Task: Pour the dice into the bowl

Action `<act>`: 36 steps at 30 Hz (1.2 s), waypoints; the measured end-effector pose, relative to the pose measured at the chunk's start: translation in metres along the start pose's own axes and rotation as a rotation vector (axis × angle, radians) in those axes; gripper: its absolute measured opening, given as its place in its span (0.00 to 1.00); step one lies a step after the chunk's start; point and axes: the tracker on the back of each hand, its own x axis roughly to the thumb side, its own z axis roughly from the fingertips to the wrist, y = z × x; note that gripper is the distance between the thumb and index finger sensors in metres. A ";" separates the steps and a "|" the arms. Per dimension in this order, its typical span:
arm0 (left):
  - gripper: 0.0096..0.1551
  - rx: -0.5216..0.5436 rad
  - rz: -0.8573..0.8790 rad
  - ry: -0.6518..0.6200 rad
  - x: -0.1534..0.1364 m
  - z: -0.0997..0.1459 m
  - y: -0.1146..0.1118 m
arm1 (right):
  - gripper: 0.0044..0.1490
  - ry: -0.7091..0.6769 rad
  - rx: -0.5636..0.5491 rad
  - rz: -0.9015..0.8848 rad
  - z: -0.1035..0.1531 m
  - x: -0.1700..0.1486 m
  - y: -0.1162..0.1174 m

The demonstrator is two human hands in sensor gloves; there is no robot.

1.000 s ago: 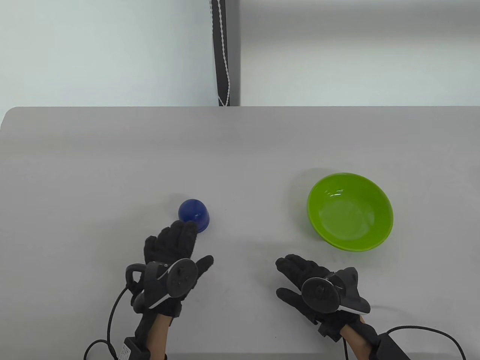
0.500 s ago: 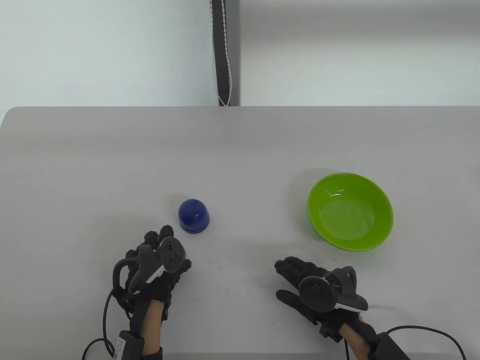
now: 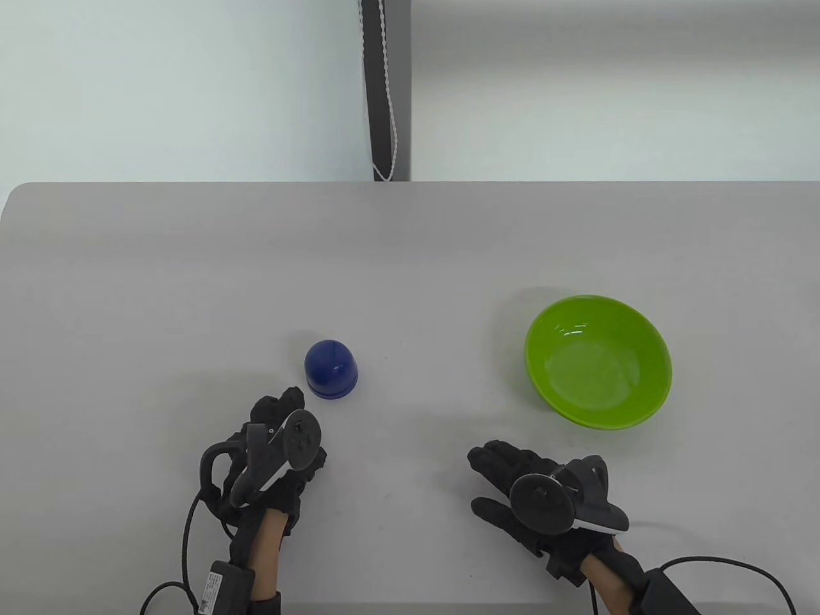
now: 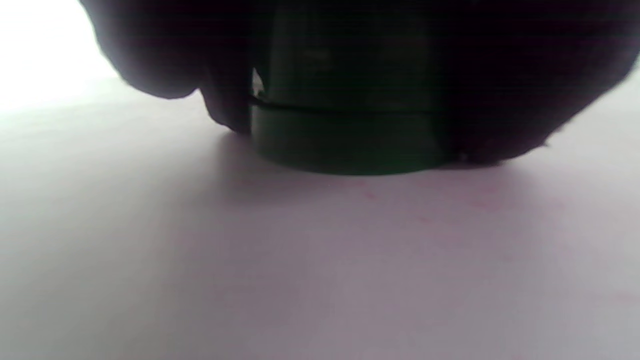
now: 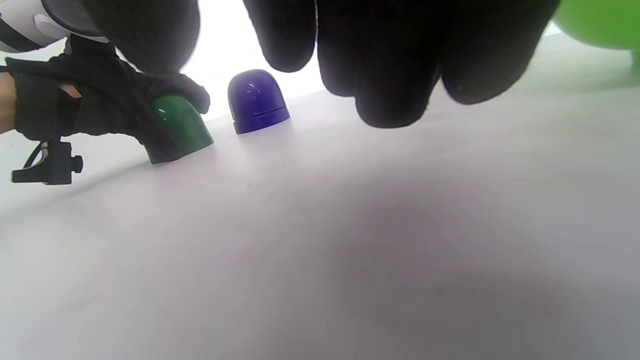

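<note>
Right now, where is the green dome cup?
In the right wrist view, the green dome cup stands on the table under the left hand, beside the blue dome cup; the table view hides it.

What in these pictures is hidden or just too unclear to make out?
- Dice: none visible in any view; whether they sit under the blue cup or the green cup cannot be told.
- Green cup: hidden in the table view under the left hand and its tracker.
- Green cup's top: in the left wrist view, dark and covered by fingers.
- Bowl: cut off at the right wrist view's corner.
- Right hand: nothing seen in it.
</note>
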 end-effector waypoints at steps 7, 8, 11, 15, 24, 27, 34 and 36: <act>0.63 0.032 -0.014 0.003 0.001 0.002 0.000 | 0.48 0.005 0.009 -0.027 -0.001 -0.003 0.001; 0.63 0.030 -0.030 0.006 0.002 0.002 0.001 | 0.48 0.006 0.011 -0.028 -0.001 -0.003 0.001; 0.63 0.042 -0.019 -0.018 0.005 0.005 0.005 | 0.48 0.008 0.012 -0.032 -0.001 -0.003 0.001; 0.63 0.049 0.016 -0.053 0.013 0.019 0.019 | 0.48 0.008 0.005 -0.040 -0.001 -0.004 0.001; 0.63 0.127 0.177 -0.412 0.089 0.059 0.082 | 0.73 0.020 -0.086 -0.282 -0.002 -0.007 0.002; 0.63 0.109 0.166 -0.523 0.123 0.066 0.098 | 0.81 0.023 -0.145 -0.380 0.000 -0.008 0.001; 0.63 0.047 0.141 -0.694 0.184 0.068 0.109 | 0.84 -0.056 -0.391 -0.543 0.009 -0.010 -0.008; 0.63 0.018 0.126 -0.700 0.196 0.068 0.109 | 0.81 -0.050 -0.415 -0.535 0.011 -0.011 -0.008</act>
